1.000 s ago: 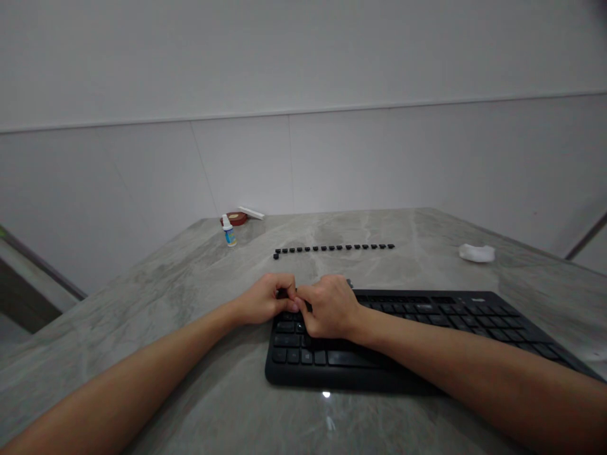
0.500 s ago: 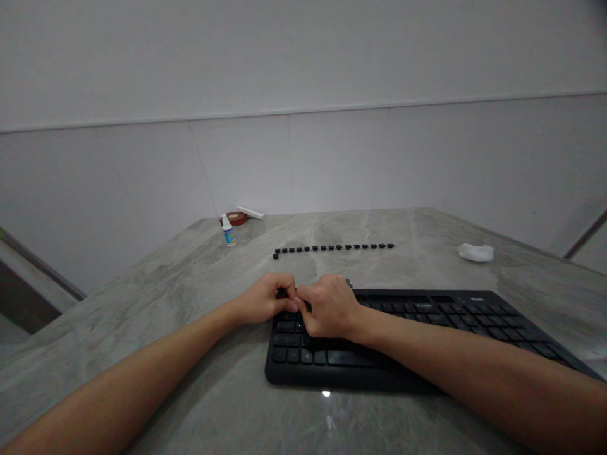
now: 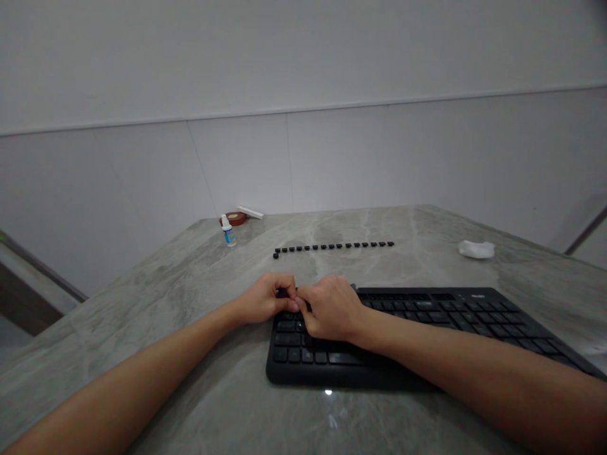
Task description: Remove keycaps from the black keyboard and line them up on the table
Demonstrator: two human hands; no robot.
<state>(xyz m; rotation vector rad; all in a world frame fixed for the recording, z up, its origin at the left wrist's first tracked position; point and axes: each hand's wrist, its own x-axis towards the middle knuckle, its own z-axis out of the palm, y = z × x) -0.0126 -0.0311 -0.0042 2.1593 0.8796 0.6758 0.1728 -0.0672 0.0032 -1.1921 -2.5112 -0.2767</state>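
A black keyboard [image 3: 351, 376] lies on the table. Over its upper left corner my left hand [image 3: 268, 298] is closed, thumb and index finger pinched together. My right hand [image 3: 334, 308] is closed as well, its fingertips meeting those of the left hand above the left-side keys. Whatever lies between the fingertips is too small or hidden to make out. Beyond the keyboard, several small black keycaps [image 3: 331, 246] stand in a long row, and a single keycap [image 3: 275, 256] sits just in front of the row's left end.
On the grey marbled table [image 3: 180, 392], a small white bottle with a blue label [image 3: 228, 232] stands at the back left. Behind it are a reddish-brown round object [image 3: 234, 218] and a thin white box [image 3: 251, 213]. A crumpled white tissue-like thing [image 3: 477, 250] lies at right.
Both hands stay pinched at the same spot. The keyboard's right part appears shifted very slightly; the keycap row is unchanged.
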